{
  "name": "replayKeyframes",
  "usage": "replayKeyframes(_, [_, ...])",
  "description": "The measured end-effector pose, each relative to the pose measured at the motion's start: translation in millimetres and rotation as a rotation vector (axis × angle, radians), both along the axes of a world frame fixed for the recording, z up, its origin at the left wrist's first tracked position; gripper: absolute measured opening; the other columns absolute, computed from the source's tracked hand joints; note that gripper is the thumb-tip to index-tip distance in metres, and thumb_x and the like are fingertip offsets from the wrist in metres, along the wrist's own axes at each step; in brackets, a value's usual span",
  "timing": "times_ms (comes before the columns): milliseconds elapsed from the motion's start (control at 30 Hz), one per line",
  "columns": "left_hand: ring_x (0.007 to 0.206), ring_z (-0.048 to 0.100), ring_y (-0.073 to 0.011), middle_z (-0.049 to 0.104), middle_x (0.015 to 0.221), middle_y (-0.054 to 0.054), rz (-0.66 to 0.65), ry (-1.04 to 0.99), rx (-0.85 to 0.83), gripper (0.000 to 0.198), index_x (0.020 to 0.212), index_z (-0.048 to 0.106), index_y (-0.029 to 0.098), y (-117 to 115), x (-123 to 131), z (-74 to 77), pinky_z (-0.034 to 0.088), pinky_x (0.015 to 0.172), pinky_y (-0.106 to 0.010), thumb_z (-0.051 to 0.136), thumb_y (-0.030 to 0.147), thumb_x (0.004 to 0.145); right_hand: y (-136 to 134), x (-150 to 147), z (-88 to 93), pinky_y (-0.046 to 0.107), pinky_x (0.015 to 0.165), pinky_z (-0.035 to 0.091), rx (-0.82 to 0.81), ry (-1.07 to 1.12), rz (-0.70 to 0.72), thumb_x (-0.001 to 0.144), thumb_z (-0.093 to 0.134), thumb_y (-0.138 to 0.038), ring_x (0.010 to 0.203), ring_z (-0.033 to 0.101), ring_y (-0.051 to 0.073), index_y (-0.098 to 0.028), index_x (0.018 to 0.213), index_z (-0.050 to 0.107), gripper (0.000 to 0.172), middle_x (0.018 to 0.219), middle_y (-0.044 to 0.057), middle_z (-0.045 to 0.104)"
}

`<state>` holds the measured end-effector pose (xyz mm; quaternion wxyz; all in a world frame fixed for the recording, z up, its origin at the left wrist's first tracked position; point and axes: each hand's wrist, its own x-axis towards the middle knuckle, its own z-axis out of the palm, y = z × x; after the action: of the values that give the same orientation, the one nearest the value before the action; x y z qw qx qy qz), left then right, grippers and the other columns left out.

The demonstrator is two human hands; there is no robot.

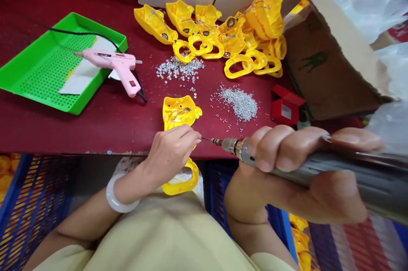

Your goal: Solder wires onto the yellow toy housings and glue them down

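Observation:
My right hand (296, 156) is wrapped round an electric screwdriver (350, 177), which points left across the table's front edge. Its thin bit (205, 138) reaches the fingertips of my left hand (174, 152). Those fingers are pinched together over a yellow plastic shell (178, 111) with a ring handle (183, 183) overhanging the edge. Thin wires show inside the shell. Whatever the left fingertips pinch at the bit is too small to make out. Beyond the screwdriver lies a heap of small screws (240, 104), and left of it a pile of tiny clear pieces (180, 68).
Several yellow shells with wires (237, 41) lie at the back. A pink glue gun (111, 62) rests on a green tray (75, 107) at left. At right stand a red box (284, 111) and a cardboard box (334, 79). Blue crates (41, 203) sit below the table.

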<state>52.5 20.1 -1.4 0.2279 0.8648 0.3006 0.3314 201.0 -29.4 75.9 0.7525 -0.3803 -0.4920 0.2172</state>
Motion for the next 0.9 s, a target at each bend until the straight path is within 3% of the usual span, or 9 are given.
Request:
replayKeyframes(200, [0.080,0.070,-0.0116,0.074,0.087,-0.003,0.023,-0.248,-0.098,0.012,0.092,0.068,0.016,-1,-2,-5.8,0.056,0.073,-0.022,0.057,0.012,0.091,1,0,2.5,0.032,0.039,0.038,0.019,0.066,0.080,0.076,0.070,-0.024,0.039,0.044,0.011,-0.021,0.091,0.064,0.017,0.055,-0.008,0.050])
replayKeyframes(467, [0.082,0.071,-0.0107,0.075,0.091,-0.002,0.023,-0.348,-0.207,0.017,0.094,0.071,0.018,-2,-2,-6.9,0.059,0.077,-0.021,0.058,0.008,0.089,5,8,1.8,0.032,0.039,0.037,0.026,0.158,0.145,0.076,0.067,-0.024,0.038,0.039,0.009,-0.020,0.094,0.066,0.018,0.055,-0.008,0.051])
replayKeyframes(700, [0.084,0.070,-0.0118,0.074,0.093,-0.004,0.014,-0.226,-0.002,0.016,0.100,0.067,0.015,0,-1,-9.5,0.057,0.076,-0.023,0.054,0.011,0.092,6,6,-2.9,0.030,0.039,0.037,0.017,0.166,0.059,0.074,0.070,-0.024,0.038,0.037,0.009,-0.023,0.092,0.066,0.018,0.054,-0.009,0.049])
replayKeyframes(900, [0.095,0.063,-0.0232,0.070,0.106,-0.010,0.235,0.042,0.214,0.029,0.116,0.058,0.011,21,-11,6.1,0.052,0.083,-0.038,0.058,0.028,0.092,8,9,-6.5,0.030,0.039,0.036,0.049,0.173,0.015,0.071,0.072,-0.027,0.036,0.037,0.009,-0.024,0.091,0.067,0.021,0.053,-0.010,0.050])
